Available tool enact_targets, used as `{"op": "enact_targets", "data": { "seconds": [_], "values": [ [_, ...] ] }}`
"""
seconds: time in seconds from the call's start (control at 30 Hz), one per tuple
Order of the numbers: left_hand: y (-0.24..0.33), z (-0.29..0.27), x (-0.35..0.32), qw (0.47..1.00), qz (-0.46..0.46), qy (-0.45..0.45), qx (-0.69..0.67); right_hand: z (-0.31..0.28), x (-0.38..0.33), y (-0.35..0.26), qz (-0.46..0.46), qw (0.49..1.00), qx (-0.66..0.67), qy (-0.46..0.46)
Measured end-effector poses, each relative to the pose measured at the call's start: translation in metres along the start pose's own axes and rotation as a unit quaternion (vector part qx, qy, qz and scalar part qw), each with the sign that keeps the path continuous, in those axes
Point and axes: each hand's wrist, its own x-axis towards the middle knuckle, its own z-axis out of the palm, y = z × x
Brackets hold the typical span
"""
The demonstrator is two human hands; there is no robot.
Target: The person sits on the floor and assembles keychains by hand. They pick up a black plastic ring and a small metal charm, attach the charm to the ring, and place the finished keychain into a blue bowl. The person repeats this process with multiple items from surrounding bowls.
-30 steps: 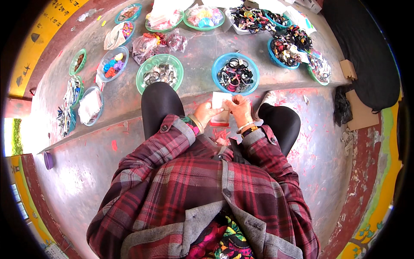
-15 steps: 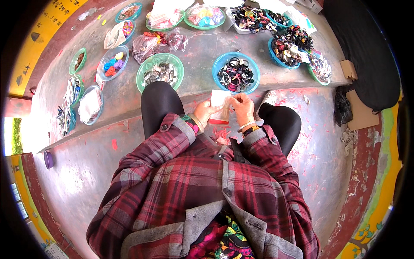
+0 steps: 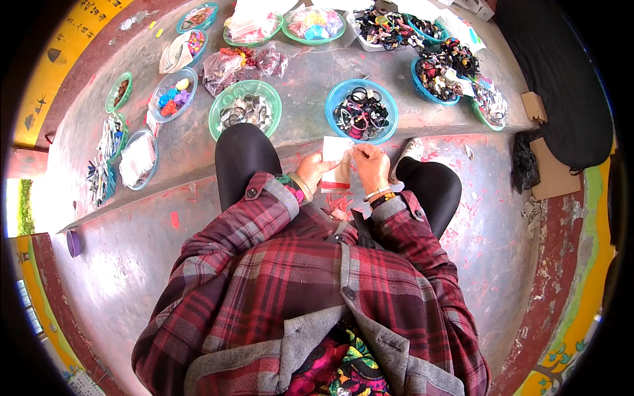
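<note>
Between my knees, a small white packet point(image 3: 336, 150) with a red band along its lower end is held upright. It looks like a clear plastic bag with a card in it. My left hand point(image 3: 312, 170) is closed on its left edge, thumb in front. My right hand point(image 3: 372, 166) pinches at its upper right edge, fingertips pressed together; whether anything small is between them I cannot make out. Just beyond the packet stands a blue basin point(image 3: 395, 109) of mostly black hair ties. To its left is a green basin point(image 3: 277, 109) of silvery and pale pieces, partly behind my left knee.
Several more basins stand on the raised concrete ledge point(image 3: 307, 79), including a blue one point(image 3: 156, 105) of coloured pieces and a blue one point(image 3: 415, 74) of hair ties. Plastic bags point(image 3: 228, 69) lie farther back. Red scraps point(image 3: 339, 206) litter the floor. A black plastic bag point(image 3: 525, 162) sits at right.
The packet has turned slightly, and its lower part shows whiter above the red band. My right fingertips have shifted a little at its edge; my left hand keeps its hold.
</note>
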Motion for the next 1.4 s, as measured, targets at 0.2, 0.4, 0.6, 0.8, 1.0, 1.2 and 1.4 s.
{"op": "enact_targets", "data": {
  "seconds": [0.2, 0.4, 0.6, 0.8, 1.0, 1.2, 1.4],
  "values": [
    [0.007, 0.003, -0.002, 0.997, -0.050, -0.006, -0.059, -0.018, 0.002, -0.024, -0.257, 0.942, -0.217, -0.001],
    [0.004, -0.002, 0.000, 0.997, -0.054, -0.001, -0.060, -0.016, 0.003, -0.028, -0.271, 0.949, -0.160, -0.018],
    [0.002, -0.002, 0.000, 0.999, -0.021, -0.036, -0.002, -0.001, 0.001, -0.010, 0.062, 0.992, 0.052, -0.097],
    [-0.002, -0.005, 0.001, 0.998, -0.013, -0.061, 0.019, -0.002, 0.004, 0.006, 0.127, 0.964, 0.192, -0.130],
    [0.000, -0.002, 0.000, 0.999, -0.008, -0.045, -0.016, 0.000, 0.003, 0.011, 0.118, 0.947, 0.263, -0.141],
    [-0.008, -0.014, 0.009, 0.998, 0.006, 0.013, -0.060, 0.000, 0.002, 0.000, 0.167, 0.929, 0.300, -0.136],
    [0.001, -0.009, 0.004, 0.994, 0.001, -0.006, -0.109, 0.001, 0.002, 0.001, 0.152, 0.922, 0.337, -0.110]
  ]
}}
